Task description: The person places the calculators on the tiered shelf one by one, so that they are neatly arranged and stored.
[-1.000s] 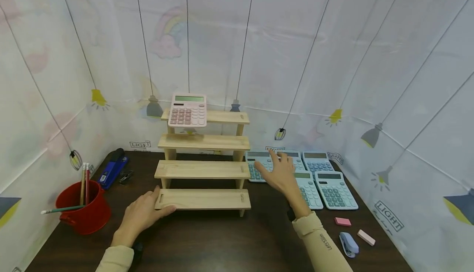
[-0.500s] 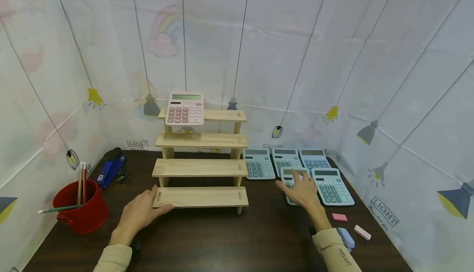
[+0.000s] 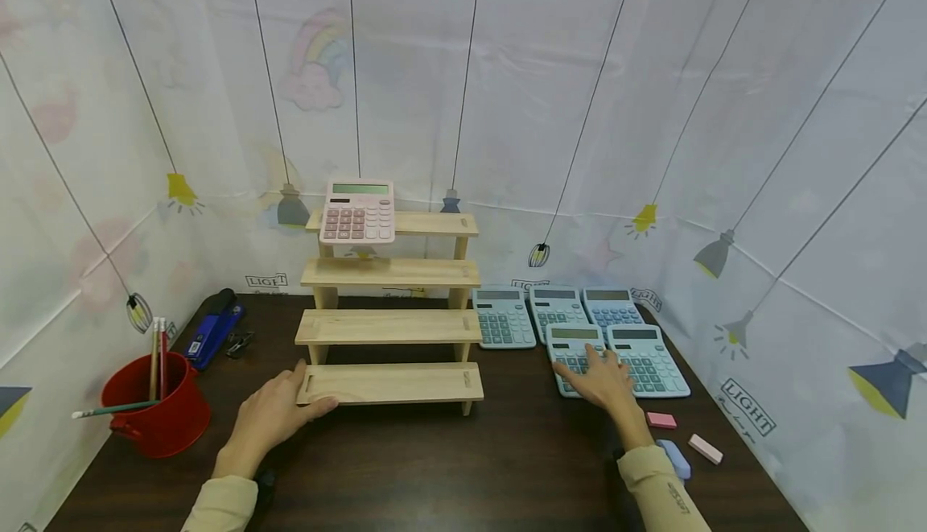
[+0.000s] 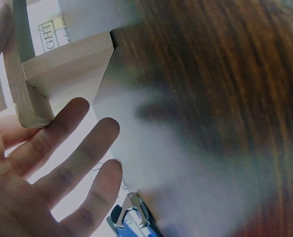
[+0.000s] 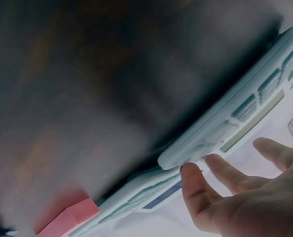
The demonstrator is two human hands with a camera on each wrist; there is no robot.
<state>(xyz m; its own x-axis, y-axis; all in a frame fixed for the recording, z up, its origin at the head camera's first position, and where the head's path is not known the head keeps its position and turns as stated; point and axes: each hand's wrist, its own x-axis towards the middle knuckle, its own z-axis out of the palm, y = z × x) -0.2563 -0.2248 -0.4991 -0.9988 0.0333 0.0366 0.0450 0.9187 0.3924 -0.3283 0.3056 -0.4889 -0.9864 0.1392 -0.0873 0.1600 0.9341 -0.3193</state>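
Note:
My left hand (image 3: 271, 415) rests at the left end of the bottom shelf of a four-tier wooden stand (image 3: 391, 383). Its thumb lies along the front edge; in the left wrist view the other fingers (image 4: 82, 158) are straight and spread beside a leg. My right hand (image 3: 604, 379) spans the front-left light blue calculator (image 3: 574, 335), thumb at its left edge, fingertips at its right edge. Up close in the right wrist view, fingertips (image 5: 191, 177) touch that calculator's edge (image 5: 225, 111). A pink calculator (image 3: 357, 212) leans on the top shelf's left side.
Several more light blue calculators (image 3: 647, 367) lie around it at the right back. Pink erasers (image 3: 661, 420) and a small blue stapler (image 3: 673, 459) lie nearer. At left are a red bucket (image 3: 170, 419) with pencils, a dark blue stapler (image 3: 213, 335) and black clips (image 3: 237, 344).
My right hand has moved right and down from above the back calculators onto the front-left one, its fingers drawing in at the edges. My left hand stays at the stand.

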